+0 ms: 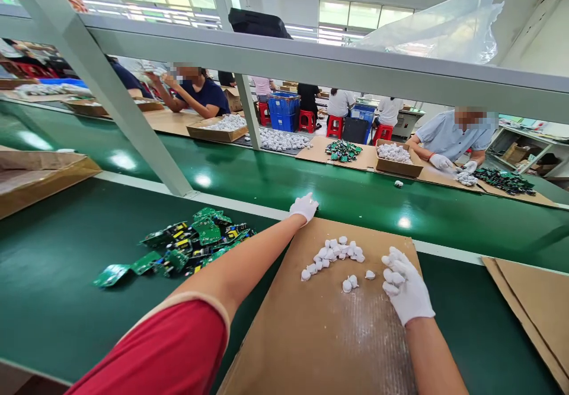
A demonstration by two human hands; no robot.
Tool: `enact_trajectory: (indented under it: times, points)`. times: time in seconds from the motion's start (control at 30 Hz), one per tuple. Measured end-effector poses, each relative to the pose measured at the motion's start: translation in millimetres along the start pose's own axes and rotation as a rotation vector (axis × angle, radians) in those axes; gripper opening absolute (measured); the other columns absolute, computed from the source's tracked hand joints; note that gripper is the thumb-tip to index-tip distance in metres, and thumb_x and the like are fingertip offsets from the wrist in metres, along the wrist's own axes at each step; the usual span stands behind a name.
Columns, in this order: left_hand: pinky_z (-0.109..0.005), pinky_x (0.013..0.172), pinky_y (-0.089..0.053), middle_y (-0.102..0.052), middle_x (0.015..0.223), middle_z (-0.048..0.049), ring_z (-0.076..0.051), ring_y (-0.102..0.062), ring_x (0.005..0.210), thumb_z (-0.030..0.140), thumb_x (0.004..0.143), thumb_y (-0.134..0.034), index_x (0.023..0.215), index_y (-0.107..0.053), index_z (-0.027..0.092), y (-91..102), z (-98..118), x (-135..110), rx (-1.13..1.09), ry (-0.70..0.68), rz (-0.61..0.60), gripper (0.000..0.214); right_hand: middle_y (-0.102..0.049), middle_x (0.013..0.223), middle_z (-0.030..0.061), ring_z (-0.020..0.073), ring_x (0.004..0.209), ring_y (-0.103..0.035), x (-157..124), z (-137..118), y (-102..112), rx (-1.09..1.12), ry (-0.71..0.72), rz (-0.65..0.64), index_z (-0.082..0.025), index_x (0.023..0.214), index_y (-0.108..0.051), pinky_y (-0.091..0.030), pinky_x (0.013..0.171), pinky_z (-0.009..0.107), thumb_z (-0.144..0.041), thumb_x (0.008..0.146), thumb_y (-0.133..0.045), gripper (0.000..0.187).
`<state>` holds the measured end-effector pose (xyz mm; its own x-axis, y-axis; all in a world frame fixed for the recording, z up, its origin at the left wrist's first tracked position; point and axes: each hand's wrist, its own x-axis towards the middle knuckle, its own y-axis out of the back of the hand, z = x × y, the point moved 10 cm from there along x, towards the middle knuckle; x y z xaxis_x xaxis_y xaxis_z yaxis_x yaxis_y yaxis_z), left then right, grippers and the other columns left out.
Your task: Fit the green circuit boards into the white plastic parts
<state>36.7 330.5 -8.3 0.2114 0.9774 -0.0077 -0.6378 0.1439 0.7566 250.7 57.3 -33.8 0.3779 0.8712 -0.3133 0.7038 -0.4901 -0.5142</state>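
A brown cardboard sheet (311, 324) lies on the green table in front of me. Several small white plastic pieces (333, 253) are scattered in a loose pile on its far half. My left hand (304, 206), in a white glove, reaches out to the sheet's far left corner with fingers curled over the edge. My right hand (406, 288), also gloved, rests on the sheet just right of the pile, with a few white pieces (395, 269) under its bent fingers. A heap of green circuit boards (186, 247) lies left of my left arm.
A green conveyor belt (311, 188) runs across beyond the sheet. More cardboard lies at the right (533, 300) and a cardboard box at the left (40, 176). People across the belt work at boxes of white parts (393, 155). A grey metal frame (133, 122) slants overhead.
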Motion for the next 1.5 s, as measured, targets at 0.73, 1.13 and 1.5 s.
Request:
enact_trajectory:
  times: [0.73, 1.13, 1.5]
  points:
    - [-0.053, 0.102, -0.022, -0.052, 0.128, -0.0104, -0.036, -0.031, 0.128, 0.038, 0.059, -0.071, 0.108, -0.064, 0.023, 59.8, -43, -147, 0.736, -0.446, -0.344, 0.052, -0.063, 0.100, 0.0020, 0.0128, 0.085, -0.063, -4, 9, 6, 0.107, 0.032, 0.143, -0.022, 0.098, -0.058, -0.055, 0.066, 0.022, -0.011, 0.057, -0.066, 0.043]
    - [-0.020, 0.051, -0.038, -0.061, 0.086, -0.0067, -0.012, -0.056, 0.066, 0.060, 0.071, -0.057, 0.107, -0.060, 0.018, -20.4, 63, -223, -1.405, 0.191, -0.714, 0.056, -0.049, 0.054, -0.0089, -0.0005, 0.030, -0.025, -24, 18, -27, 0.053, -0.053, -0.014, -0.020, 0.093, -0.061, -0.022, 0.026, 0.011, -0.038, 0.071, -0.069, 0.030]
    - [-0.019, 0.051, -0.039, -0.057, 0.106, -0.0068, -0.011, -0.060, 0.067, 0.034, 0.078, -0.061, 0.107, -0.046, 0.022, -80.7, 58, -255, -1.576, 0.382, -0.836, 0.035, -0.063, 0.060, 0.0002, 0.0024, 0.021, -0.029, -32, 27, -40, -0.288, -0.036, -0.154, -0.015, 0.094, -0.058, -0.021, 0.023, 0.017, -0.056, 0.082, -0.047, 0.044]
